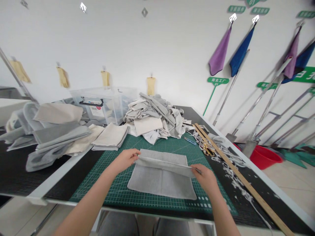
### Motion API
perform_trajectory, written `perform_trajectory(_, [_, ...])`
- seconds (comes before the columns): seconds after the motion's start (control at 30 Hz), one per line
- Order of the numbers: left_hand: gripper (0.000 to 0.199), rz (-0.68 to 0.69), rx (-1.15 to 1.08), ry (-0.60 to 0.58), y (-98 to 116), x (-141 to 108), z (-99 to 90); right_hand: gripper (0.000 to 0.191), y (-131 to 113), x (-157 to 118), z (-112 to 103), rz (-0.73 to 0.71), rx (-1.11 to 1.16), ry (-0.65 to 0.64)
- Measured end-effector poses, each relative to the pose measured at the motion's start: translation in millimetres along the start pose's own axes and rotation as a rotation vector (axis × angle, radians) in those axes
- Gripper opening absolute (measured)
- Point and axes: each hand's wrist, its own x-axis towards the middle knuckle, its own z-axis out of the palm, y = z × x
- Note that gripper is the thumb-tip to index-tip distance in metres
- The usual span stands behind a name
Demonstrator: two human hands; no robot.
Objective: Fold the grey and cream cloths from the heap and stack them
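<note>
A grey cloth [159, 182] lies on the green cutting mat [98, 180] in front of me. My left hand [126, 160] pinches the left end of a raised edge of this cloth. At the right end of that same edge, my right hand [205, 177] grips it between thumb and fingers. The lifted part is stretched between both hands and stands up across the middle of the cloth. The lower part lies flat, with a faint crease down its centre. Some of the fingertips are hidden by the fabric.
A folded cloth stack [110, 136] lies at the mat's far left, a heaped cloth pile [155, 114] behind. Blue-handled snips [190, 141], gold scissors [208, 149] and a wooden ruler [236, 173] lie to the right among fabric scraps. A clear plastic box [110, 114] stands at the back.
</note>
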Motion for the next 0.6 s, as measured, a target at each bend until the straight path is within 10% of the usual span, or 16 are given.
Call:
perform_trajectory(0.13, [0.023,0.163,0.203,-0.008,18,11,-14.0,0.021,-8,14,-16,-0.039,0.079,0.153])
perform_trajectory(0.3, [0.016,0.366,0.250,0.249,51,10,-36.6,0.018,-32,17,-47,-0.046,0.289,0.337])
perform_trajectory(0.47, [0.009,0.514,-0.055,0.590,95,-4,-59.9,0.012,-76,5,-87,-0.110,0.626,0.597])
perform_trajectory(0.6, [0.007,0.541,-0.486,0.561,132,-17,-75.8,0.015,-114,-10,-124,-0.220,0.927,0.699])
